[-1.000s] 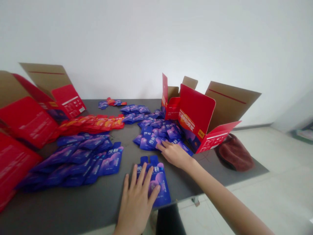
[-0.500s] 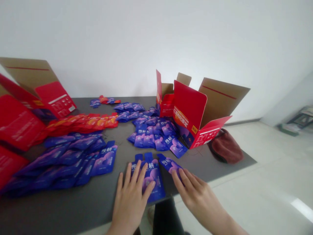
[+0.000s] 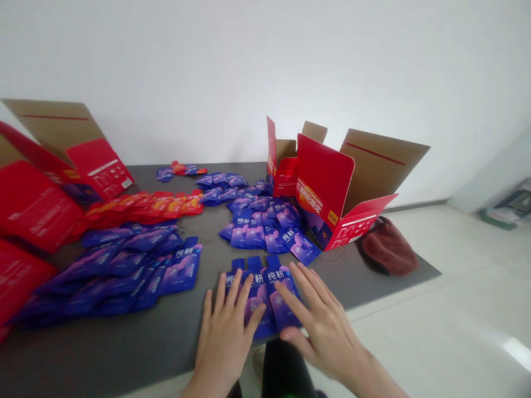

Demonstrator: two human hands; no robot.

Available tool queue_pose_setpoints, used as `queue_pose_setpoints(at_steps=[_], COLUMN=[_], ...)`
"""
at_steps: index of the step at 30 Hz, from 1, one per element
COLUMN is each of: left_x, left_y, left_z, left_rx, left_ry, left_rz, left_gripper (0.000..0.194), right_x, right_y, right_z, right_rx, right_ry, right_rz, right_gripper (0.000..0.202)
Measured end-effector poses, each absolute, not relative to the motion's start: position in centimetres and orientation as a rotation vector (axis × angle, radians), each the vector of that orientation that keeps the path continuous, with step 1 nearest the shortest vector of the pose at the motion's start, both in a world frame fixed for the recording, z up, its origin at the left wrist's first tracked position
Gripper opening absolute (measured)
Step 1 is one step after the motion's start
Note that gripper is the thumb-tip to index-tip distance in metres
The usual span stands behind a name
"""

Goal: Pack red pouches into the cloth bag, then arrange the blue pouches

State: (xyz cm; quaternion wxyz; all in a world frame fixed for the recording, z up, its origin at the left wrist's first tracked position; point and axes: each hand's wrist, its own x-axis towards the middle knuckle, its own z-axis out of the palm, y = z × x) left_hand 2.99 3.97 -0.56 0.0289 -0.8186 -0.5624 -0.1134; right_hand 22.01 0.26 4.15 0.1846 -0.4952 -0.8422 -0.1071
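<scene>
Head view shows three flat blue-and-purple plastic pouches [image 3: 269, 309] overlapping in a row at the near edge of the dark grey table [image 3: 178, 337]. The left hand [image 3: 228, 326] lies open, fingers spread over the row's left side; the right hand [image 3: 319, 318], also open, reaches over its rightmost pouch, gripping nothing visible. The step in hand looks like aligning the row; the next move probably calls for light, flat fingers that keep the overlaps even. The left hand hides most of the leftmost pouch, right-hand fingertip pressure cannot be told, and the red printed cardboard boxes [image 3: 37, 204] at left are cut off.
</scene>
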Motion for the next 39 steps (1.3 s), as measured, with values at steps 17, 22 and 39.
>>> queue_pose_setpoints(at_steps=[17,22,39], left_x=[2.9,4.0,4.9], left_y=[3.8,3.7,4.0], left_z=[-0.6,-0.2,-0.6], left_rx=[-2.494,-2.557,-2.567], left_ry=[-1.636,-1.59,-1.621], left_rz=[-0.571,-0.562,-0.458], left_gripper=[0.057,0.062,0.06], right_x=[26.6,29.7,27.1], right_y=[3.2,7.5,0.9], right_z=[5.1,5.4,1.1], right_rx=[-1.492,-1.639,-1.517], right_ry=[-2.147,-2.115,-2.445], right_rz=[0.035,0.285,-0.429], right_gripper=[0.055,0.079,0.027])
